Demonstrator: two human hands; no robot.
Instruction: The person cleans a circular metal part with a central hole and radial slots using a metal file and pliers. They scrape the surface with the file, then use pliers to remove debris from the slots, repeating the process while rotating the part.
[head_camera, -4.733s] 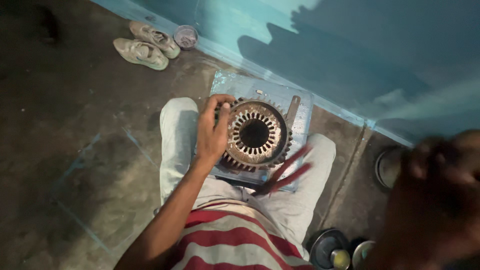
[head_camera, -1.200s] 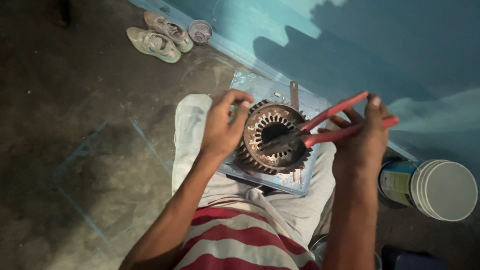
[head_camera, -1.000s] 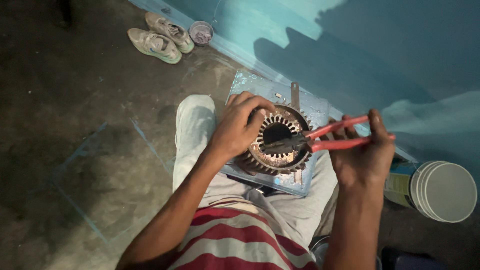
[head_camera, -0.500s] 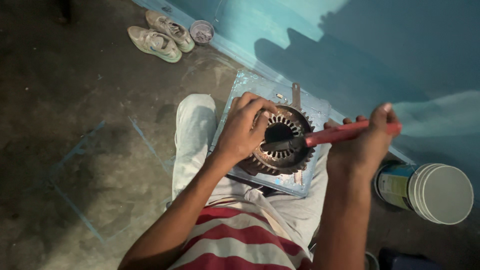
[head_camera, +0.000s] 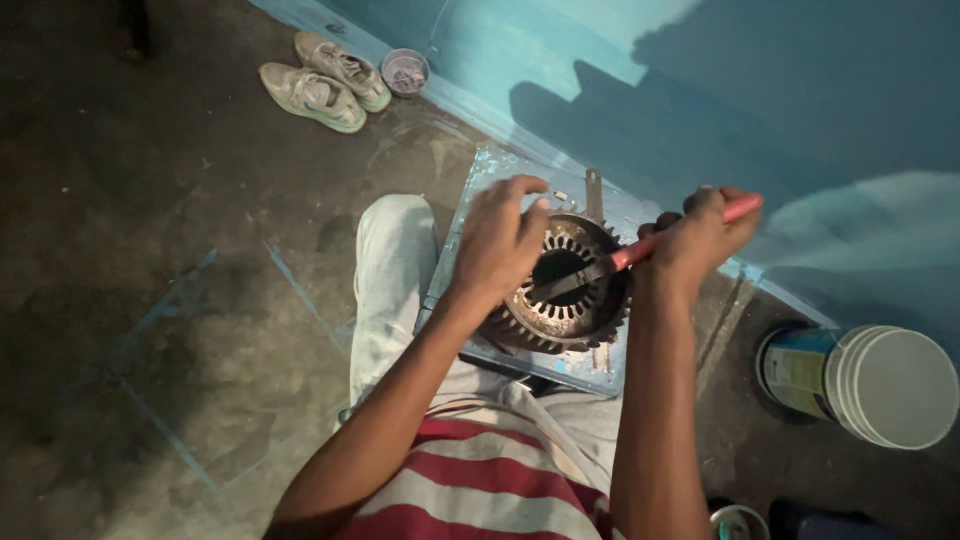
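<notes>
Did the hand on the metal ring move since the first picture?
Yes. The left hand has slid from the left rim of the slotted metal ring up over its top left, toward the blue wall.

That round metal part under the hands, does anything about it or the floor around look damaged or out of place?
The slotted metal ring looks rusty and grimy, its windings absent. The right hand holds red-handled pliers into its bore while the left hand steadies it. A white bucket lies tipped on its side; nothing visibly spilled.

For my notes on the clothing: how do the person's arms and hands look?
Both arms are bare to the frame's edge: no sleeves, gloves, watch or rings show on the left hand or right hand. A red-and-white striped shirt covers the chest.
</notes>
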